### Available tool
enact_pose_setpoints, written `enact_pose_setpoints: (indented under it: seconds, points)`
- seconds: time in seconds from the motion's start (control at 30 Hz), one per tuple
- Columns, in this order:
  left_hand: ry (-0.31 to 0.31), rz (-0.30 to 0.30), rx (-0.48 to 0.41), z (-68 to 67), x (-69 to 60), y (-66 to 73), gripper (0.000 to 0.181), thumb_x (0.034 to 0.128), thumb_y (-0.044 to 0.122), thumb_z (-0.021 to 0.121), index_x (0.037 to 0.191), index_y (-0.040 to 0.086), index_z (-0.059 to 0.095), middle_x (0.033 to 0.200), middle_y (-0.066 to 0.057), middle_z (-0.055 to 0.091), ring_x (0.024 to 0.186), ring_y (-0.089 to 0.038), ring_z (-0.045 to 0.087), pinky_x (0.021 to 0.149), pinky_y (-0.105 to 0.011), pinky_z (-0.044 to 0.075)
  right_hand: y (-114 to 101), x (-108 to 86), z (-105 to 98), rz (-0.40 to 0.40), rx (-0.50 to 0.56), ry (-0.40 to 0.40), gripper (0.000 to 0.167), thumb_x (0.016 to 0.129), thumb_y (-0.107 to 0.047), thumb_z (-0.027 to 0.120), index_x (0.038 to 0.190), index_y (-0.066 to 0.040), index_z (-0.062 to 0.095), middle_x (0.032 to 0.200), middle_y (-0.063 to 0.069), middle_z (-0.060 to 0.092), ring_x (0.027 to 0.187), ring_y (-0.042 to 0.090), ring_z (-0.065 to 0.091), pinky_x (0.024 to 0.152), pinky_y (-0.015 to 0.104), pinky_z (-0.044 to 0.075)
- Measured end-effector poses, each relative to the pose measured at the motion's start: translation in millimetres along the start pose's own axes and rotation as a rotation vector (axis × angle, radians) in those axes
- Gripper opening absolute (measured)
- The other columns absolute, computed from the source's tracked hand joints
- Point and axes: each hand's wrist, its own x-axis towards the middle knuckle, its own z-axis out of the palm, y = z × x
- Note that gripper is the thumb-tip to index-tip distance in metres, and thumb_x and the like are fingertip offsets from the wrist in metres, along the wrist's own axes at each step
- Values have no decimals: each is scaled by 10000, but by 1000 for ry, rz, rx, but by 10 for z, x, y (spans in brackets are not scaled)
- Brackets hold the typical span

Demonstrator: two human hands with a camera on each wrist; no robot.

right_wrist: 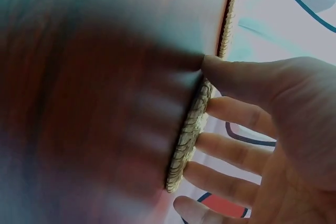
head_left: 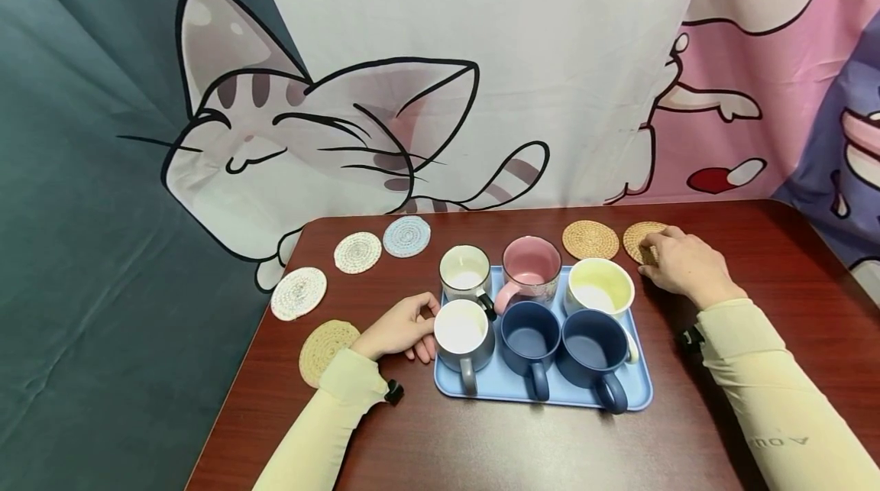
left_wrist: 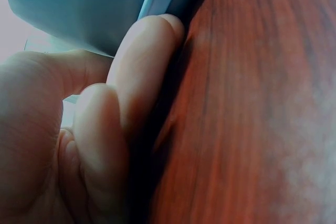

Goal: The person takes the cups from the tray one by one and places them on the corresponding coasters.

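Observation:
My left hand (head_left: 406,329) is at the left edge of a light blue tray (head_left: 569,396), curled fingers and thumb pinching its rim. In the left wrist view, those fingers (left_wrist: 140,61) meet the tray edge close beside a grey mug (left_wrist: 79,3). Nearest to it on the tray is the grey mug with a white inside (head_left: 462,327). At the back right, my right hand (head_left: 687,266) rests over a round woven tan coaster (head_left: 639,235). Seen from the right wrist, its fairly straight fingers (right_wrist: 231,150) touch the coaster (right_wrist: 185,148), with the thumb beside it at the tabletop.
Also on the tray stand two dark blue mugs (head_left: 529,334), a pink mug (head_left: 532,262), a cream mug (head_left: 464,266) and a yellow-lined mug (head_left: 600,285). Another tan coaster (head_left: 590,240) lies behind it. Several coasters, including a light blue one (head_left: 407,236), lie left.

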Motion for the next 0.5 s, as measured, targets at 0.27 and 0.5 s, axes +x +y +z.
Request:
enact_pose_setpoints:
  seconds: [0.27,0.5]
  points:
    - [2,3,4,-7,-9,21,164,1070,231,550,1130,79,539,649,-96,737,517,-164,713,408,-260,502,-3,-33,-7,4,-3,5,472,880,-263,755,1263,-27,610,1324,333,518,1076,593,584,766,730,520]
    - [1,4,1,-3,-7,4,166,1069,247,560,1128,92,547,658,-104,740,525,-176,718,411,-265,508,-3,-69,16,-16,-19,58,523,862,-258,769,1287,-2,605,1312,348,531,1071,587,582,824,727,509]
